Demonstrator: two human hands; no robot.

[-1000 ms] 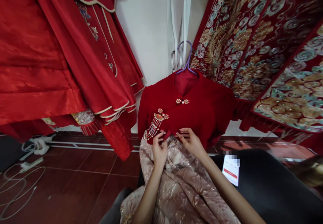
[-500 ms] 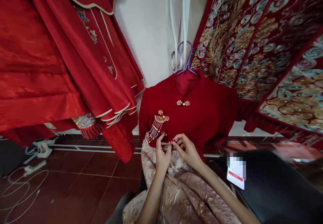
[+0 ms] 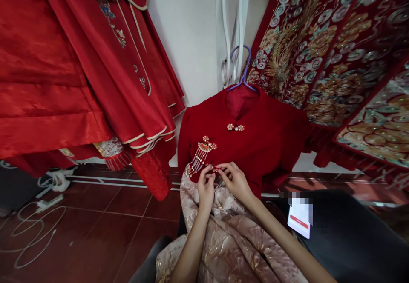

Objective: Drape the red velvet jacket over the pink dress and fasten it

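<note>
A dark red short jacket [image 3: 275,134] lies spread out on a purple hanger [image 3: 245,68], a beaded flower clasp [image 3: 236,127] at its chest. Left of the clasp sits a fan-shaped ornament [image 3: 204,147] with hanging bead strings. At the jacket's lower edge, my left hand [image 3: 206,187] and my right hand [image 3: 235,183] meet with bent, pinched fingers. Between their fingertips is a small reddish piece [image 3: 217,169], too small to make out. Below the hands, pale pink-gold patterned cloth [image 3: 230,240] drapes in folds.
Red gowns [image 3: 128,74] hang at the left, and a heavily embroidered red garment [image 3: 319,61] hangs at the right. A lit phone [image 3: 299,223] lies on a black seat [image 3: 351,236]. White cables [image 3: 41,223] trail over the tiled floor [image 3: 105,240]. A white metal stand [image 3: 236,27] rises behind the jacket.
My left fingers have curled in closer and drawn slightly away from the right fingertips. My right hand has moved slightly up the jacket. The view has shifted slightly.
</note>
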